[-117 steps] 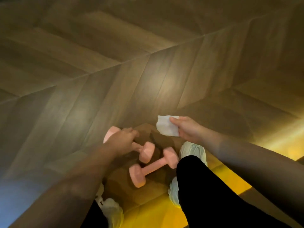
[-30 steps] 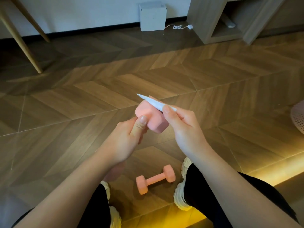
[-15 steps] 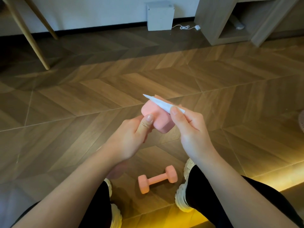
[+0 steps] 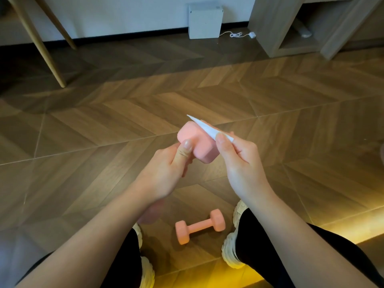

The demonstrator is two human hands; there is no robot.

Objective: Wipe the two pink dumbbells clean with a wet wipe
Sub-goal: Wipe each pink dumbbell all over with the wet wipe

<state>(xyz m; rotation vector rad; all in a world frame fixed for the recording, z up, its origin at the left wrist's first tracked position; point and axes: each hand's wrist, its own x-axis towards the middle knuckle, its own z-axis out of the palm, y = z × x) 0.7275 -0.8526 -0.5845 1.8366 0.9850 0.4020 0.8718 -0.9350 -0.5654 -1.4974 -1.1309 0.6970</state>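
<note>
My left hand (image 4: 166, 173) grips one pink dumbbell (image 4: 197, 145) by its handle and holds it up in front of me, thumb resting on its upper head. Its lower head shows blurred below my left wrist. My right hand (image 4: 239, 163) pinches a folded white wet wipe (image 4: 205, 127) and holds it against the far right side of that upper head. The second pink dumbbell (image 4: 199, 226) lies on the wooden floor between my two white shoes.
Herringbone wooden floor (image 4: 104, 132) all around. A white box (image 4: 204, 20) with a cable stands by the far wall. Wooden furniture legs (image 4: 39, 44) rise at the far left, and a wooden shelf unit (image 4: 291, 28) sits at the far right.
My left hand has lifted one dumbbell off the floor and my right hand has brought the wipe against its head. In the last second both hands barely shift; the view tilted slightly.
</note>
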